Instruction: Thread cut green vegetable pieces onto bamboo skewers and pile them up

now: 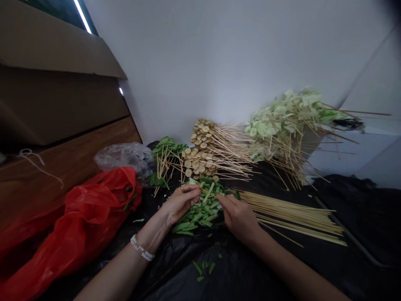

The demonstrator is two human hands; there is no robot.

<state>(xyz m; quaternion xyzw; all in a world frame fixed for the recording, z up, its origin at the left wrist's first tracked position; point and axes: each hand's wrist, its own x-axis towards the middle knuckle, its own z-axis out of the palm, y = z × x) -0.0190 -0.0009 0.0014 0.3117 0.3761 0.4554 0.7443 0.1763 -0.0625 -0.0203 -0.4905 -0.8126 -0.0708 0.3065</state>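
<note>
A bamboo skewer [208, 191] runs between my two hands above a heap of cut green vegetable stalks [197, 217]. My right hand [239, 217] is closed round the skewer, its thumb and finger pinching it. With thumb and fingertips pressed together, my left hand [183, 202] grips a small piece of green stalk [202, 184] at the skewer's other end; the fingers partly hide it. To the right of the heap lie several bare bamboo skewers [297, 215], side by side and close to my right hand.
Behind the heap are skewered round slices [200, 150], skewered green stalks [169, 146] and skewered pale leaves [282, 117]. A red plastic bag [90, 213] and a clear bag [123, 158] lie left. Black plastic sheeting [250, 276] covers the surface, with green scraps [203, 267] on it.
</note>
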